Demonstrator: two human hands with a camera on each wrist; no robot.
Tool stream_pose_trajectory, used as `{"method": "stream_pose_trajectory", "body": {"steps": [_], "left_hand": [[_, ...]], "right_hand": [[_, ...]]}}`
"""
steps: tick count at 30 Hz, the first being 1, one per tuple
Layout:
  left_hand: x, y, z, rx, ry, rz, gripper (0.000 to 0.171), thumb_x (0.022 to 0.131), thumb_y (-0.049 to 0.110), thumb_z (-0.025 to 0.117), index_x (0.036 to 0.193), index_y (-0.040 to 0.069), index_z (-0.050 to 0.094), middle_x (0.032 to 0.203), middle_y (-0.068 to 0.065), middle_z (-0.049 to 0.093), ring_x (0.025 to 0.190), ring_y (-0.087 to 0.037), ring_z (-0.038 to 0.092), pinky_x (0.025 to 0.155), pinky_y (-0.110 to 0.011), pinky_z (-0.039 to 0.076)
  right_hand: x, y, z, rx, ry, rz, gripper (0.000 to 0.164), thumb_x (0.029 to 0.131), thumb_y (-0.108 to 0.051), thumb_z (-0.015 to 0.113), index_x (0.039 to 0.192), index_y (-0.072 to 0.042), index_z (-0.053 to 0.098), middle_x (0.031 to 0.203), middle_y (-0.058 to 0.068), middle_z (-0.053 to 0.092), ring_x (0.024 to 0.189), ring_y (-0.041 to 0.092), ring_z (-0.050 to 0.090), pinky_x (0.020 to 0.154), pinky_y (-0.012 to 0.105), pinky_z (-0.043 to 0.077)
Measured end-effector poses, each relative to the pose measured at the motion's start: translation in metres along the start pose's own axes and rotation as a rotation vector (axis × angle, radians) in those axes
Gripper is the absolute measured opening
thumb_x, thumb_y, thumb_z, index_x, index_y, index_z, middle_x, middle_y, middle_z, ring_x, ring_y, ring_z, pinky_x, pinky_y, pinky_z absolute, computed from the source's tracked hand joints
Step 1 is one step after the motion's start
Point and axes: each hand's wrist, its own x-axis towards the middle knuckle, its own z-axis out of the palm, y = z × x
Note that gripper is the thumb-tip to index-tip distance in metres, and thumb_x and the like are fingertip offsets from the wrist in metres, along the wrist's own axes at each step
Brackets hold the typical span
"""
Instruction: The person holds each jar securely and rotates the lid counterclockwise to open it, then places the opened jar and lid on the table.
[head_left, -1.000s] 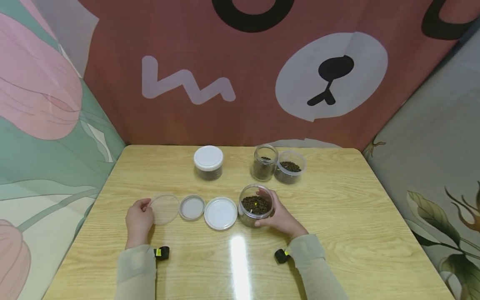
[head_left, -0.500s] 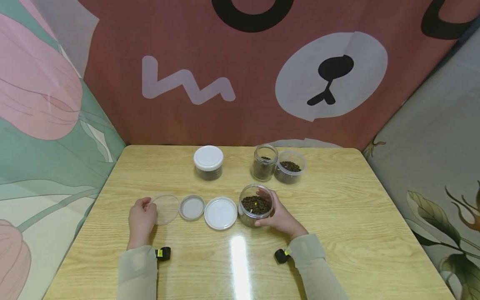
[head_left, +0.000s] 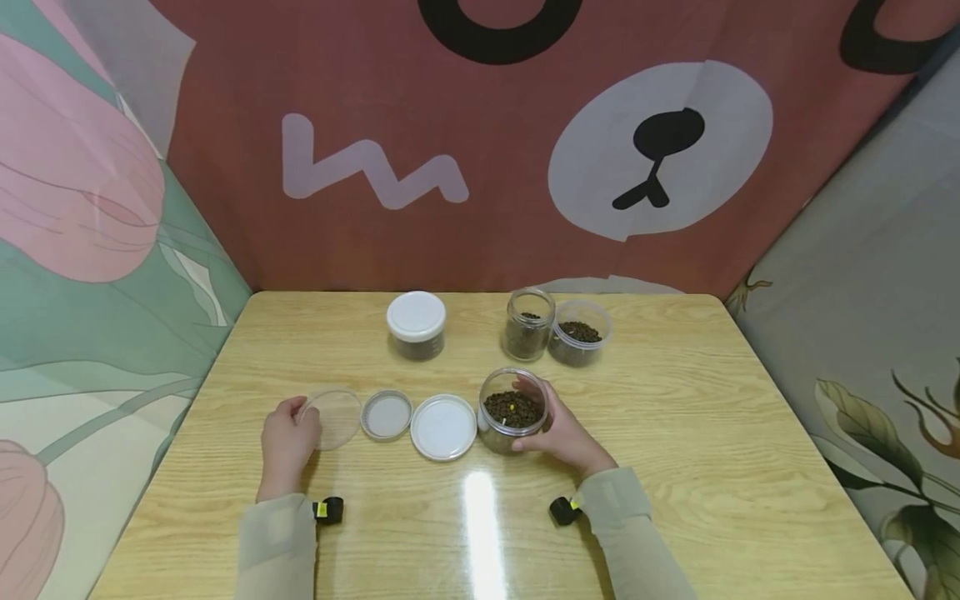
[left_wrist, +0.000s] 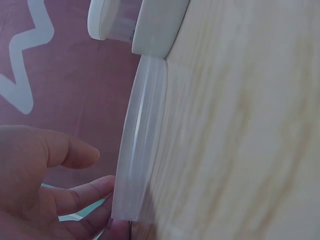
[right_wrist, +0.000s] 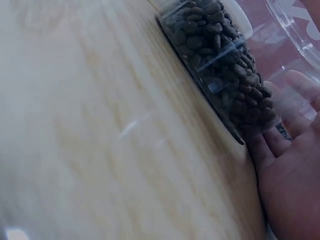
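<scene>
Toward the left of the table, my left hand (head_left: 290,437) touches the edge of a clear round lid (head_left: 335,419) with its fingertips. In the left wrist view the thumb (left_wrist: 80,154) stands apart from that lid. A grey-rimmed lid (head_left: 387,415) and a white lid (head_left: 443,427) continue the row to the right. At the row's right end stands an uncovered clear jar (head_left: 497,437) of brown pellets (right_wrist: 220,50), with a small yellow bit on top. My right hand (head_left: 564,435) grips this jar from its right side, thumb in front and fingers behind.
At the back stands a jar with a white lid (head_left: 417,321). Further right are an uncovered glass jar (head_left: 527,333) and an uncovered low tub (head_left: 577,348), both holding brown pellets. Printed cloth (head_left: 375,233) hangs behind the wooden table (head_left: 720,467).
My left hand has slid a little to the right along the table. The row of lids has shifted very slightly right. My right hand keeps its grip on the jar.
</scene>
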Motion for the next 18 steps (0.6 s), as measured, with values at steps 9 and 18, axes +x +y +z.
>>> {"method": "stream_pose_trajectory", "body": {"steps": [9, 18], "left_hand": [[-0.0021, 0.0032, -0.0018, 0.041, -0.026, 0.002, 0.054, 0.1, 0.017, 0.043, 0.144, -0.014, 0.04, 0.141, -0.04, 0.042, 0.132, -0.055, 0.04, 0.11, -0.063, 0.035], [-0.0042, 0.0041, -0.0018, 0.091, -0.075, 0.002, 0.059, 0.1, 0.021, 0.043, 0.148, -0.011, 0.036, 0.144, -0.043, 0.034, 0.133, -0.061, 0.028, 0.11, -0.069, 0.027]], "right_hand": [[0.0002, 0.0, 0.0011, 0.007, 0.025, -0.008, 0.107, 0.067, -0.007, 0.092, 0.156, -0.012, 0.034, 0.156, 0.022, 0.039, 0.146, 0.038, 0.033, 0.12, 0.032, 0.025], [-0.0028, 0.001, 0.0032, 0.033, 0.052, -0.014, 0.105, 0.068, -0.003, 0.09, 0.156, -0.014, 0.035, 0.156, 0.021, 0.04, 0.146, 0.037, 0.034, 0.121, 0.053, 0.019]]}}
